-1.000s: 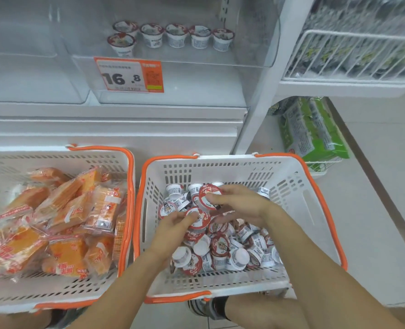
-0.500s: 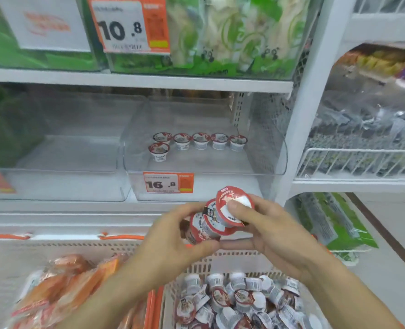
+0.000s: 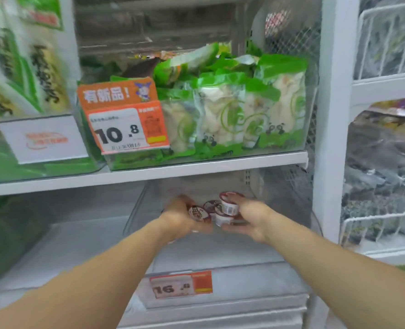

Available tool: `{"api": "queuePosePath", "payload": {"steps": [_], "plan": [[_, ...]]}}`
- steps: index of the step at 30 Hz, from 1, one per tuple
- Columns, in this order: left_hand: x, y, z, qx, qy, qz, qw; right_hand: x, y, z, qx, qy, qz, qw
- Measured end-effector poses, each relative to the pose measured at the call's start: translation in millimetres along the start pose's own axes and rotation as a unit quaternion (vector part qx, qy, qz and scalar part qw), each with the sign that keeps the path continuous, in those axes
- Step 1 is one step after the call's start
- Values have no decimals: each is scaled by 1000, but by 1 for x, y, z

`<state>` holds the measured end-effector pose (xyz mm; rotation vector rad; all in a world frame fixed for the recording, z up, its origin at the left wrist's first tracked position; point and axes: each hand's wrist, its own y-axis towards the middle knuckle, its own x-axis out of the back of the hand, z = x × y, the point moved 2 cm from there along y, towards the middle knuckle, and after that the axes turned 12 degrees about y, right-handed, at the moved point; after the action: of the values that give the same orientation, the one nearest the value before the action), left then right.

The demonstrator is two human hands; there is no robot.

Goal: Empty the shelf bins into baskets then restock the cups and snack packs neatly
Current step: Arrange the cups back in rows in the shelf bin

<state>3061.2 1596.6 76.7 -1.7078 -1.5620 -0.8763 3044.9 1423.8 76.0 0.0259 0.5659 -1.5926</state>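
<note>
Both my hands reach deep into the clear shelf bin [image 3: 223, 264] that carries the 16.8 price tag [image 3: 181, 284]. Between them they hold a small cluster of cups [image 3: 214, 210] with red and white lids. My left hand [image 3: 180, 216] grips the cups from the left, and my right hand [image 3: 250, 216] grips them from the right, its thumb on the top cup. The cups set earlier at the back of the bin are hidden behind my hands. The baskets are out of view.
The shelf board [image 3: 149, 172] lies just above my hands, carrying a bin of green snack packs [image 3: 232, 115] with a 10.8 price tag [image 3: 125, 129]. A white upright post [image 3: 332, 115] stands to the right, with wire racks [image 3: 381, 226] beyond it. An adjacent clear bin [image 3: 61, 245] sits left.
My hands lifted a cluster of cups out of the white basket, raised it in front of the shelf, and now have carried it into the 16.8 bin. The view tilted up.
</note>
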Motion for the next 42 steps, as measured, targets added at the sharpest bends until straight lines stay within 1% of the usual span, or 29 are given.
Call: {"api": "queuePosePath", "payload": {"steps": [2, 5, 6, 7, 9, 11, 13, 15, 16, 17, 19, 21, 23, 24, 26, 27, 29, 30, 33, 35, 37, 39, 40, 41, 42], "plan": [[-7, 20, 11, 5, 44, 13, 999, -1, 23, -12, -21, -35, -14, 999], [-17, 34, 26, -23, 121, 45, 991, -2, 48, -24, -36, -71, -14, 997], [-22, 35, 32, -24, 159, 48, 986, -2, 52, -24, -21, -110, -21, 994], [-25, 35, 37, -25, 206, 47, 977, -2, 55, -22, -1, -189, -28, 982], [-31, 30, 45, 8, 298, 73, 952, 0, 55, -18, 40, -335, -44, 940], [-35, 24, 48, 30, 344, 110, 932, 3, 60, -19, 52, -351, -45, 934], [-38, 21, 47, 30, 364, 115, 924, 7, 62, -19, 54, -328, -61, 941], [-40, 21, 46, 17, 370, 108, 923, 15, 63, -15, 59, -259, -97, 959], [-40, 22, 45, 11, 368, 105, 924, 20, 63, -12, 69, -235, -119, 962], [-41, 23, 46, 2, 365, 103, 925, 25, 60, -7, 79, -248, -136, 956], [-43, 24, 45, -20, 364, 105, 925, 32, 49, 1, 86, -362, -148, 916], [-45, 22, 43, -41, 364, 111, 924, 35, 39, 3, 70, -480, -126, 865], [-47, 21, 41, -65, 370, 127, 918, 35, 34, 2, 57, -557, -97, 823], [-47, 20, 40, -78, 377, 138, 913, 37, 33, 2, 62, -562, -90, 820], [-48, 20, 41, -89, 384, 159, 905, 40, 35, 0, 67, -526, -74, 845], [-48, 20, 42, -90, 385, 162, 904, 40, 35, 0, 75, -519, -68, 848], [-47, 19, 43, -92, 386, 159, 904, 38, 41, -4, 71, -536, -63, 839], [-47, 20, 43, -92, 386, 157, 904, 37, 45, -7, 70, -533, -63, 841], [-46, 21, 44, -88, 399, 162, 898, 33, 50, -13, 70, -482, -48, 872], [-45, 21, 44, -89, 405, 172, 894, 32, 47, -12, 73, -506, -33, 859], [-42, 21, 41, -96, 399, 168, 896, 33, 38, -5, 111, -557, -27, 823], [-36, 20, 31, -111, 375, 144, 909, 34, 18, 7, 183, -592, -45, 783], [-31, 16, 24, -124, 357, 119, 918, 36, 4, 12, 221, -590, -56, 774], [-25, 10, 13, -142, 335, 82, 928, 40, -13, 16, 258, -576, -61, 773], [-19, 0, 0, -161, 307, 27, 938, 43, -37, 19, 293, -552, -58, 779]]}}
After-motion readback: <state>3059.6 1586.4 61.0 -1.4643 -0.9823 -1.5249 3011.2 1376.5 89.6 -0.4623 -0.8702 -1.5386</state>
